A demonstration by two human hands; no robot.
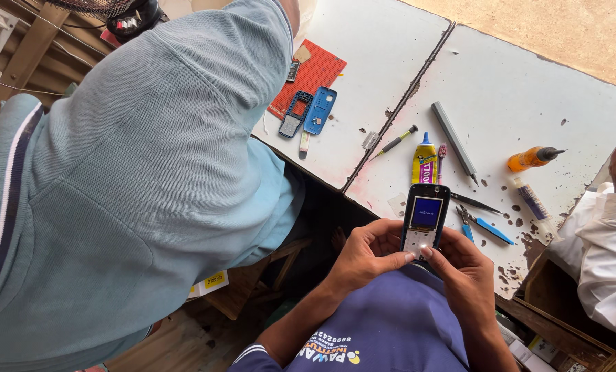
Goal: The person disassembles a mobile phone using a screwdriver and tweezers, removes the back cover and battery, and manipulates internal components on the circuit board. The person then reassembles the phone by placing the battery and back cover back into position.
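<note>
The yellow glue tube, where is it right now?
In the head view, the yellow glue tube lies on the white table, just beyond the phone, between a small screwdriver and a toothbrush.

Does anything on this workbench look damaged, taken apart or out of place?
Yes. The white table top is chipped, with dark flaked patches near its front edge. A blue phone cover and frame lie detached by the red mat. The phone held in left hand and right hand is lit.

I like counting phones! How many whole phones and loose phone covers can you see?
3. One black phone with a lit screen, held in the left hand and right hand. Two loose covers lie together on the white table: a dark frame and a blue shell. More may be hidden.
</note>
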